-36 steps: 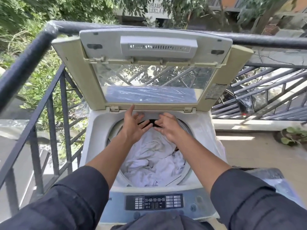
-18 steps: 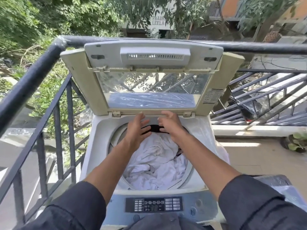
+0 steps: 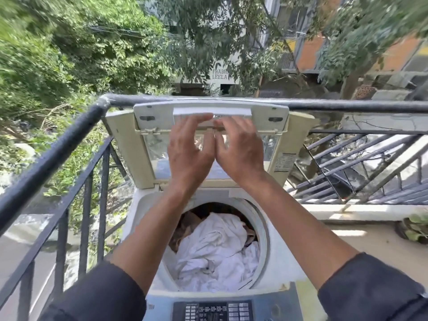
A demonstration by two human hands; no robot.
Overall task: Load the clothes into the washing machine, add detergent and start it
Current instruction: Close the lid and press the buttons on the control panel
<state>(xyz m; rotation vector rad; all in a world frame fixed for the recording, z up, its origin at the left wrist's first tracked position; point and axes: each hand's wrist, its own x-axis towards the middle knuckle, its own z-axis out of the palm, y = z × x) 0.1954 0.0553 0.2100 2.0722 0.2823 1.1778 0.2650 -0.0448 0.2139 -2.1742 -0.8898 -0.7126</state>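
Your left hand and right hand were both raised side by side in front of the upright lid, fingers spread and nearly straight, gripping nothing; their tips lay at the lid's grey handle along its far top edge, though contact could not be made out through the blur. The clothes, mostly white cloth with some brown pieces at the left, sat inside the drum of the washing machine, below its rim. No detergent was in view, so whether it had been added could not be told.

The step in hand looked like bringing the lid down. To do it well, you needed to hook the handle with both sets of fingers, draw it toward you evenly so the hinges at the far side of the opening took no twist, and keep your forearms out of the opening as it fell. You also had to check that no cloth lay over the rim.

Room was tight behind: the black railing ran just beyond the lid's top edge and down the left side. The near side, over the control panel, was open, and the balcony floor to the right gave room to step.
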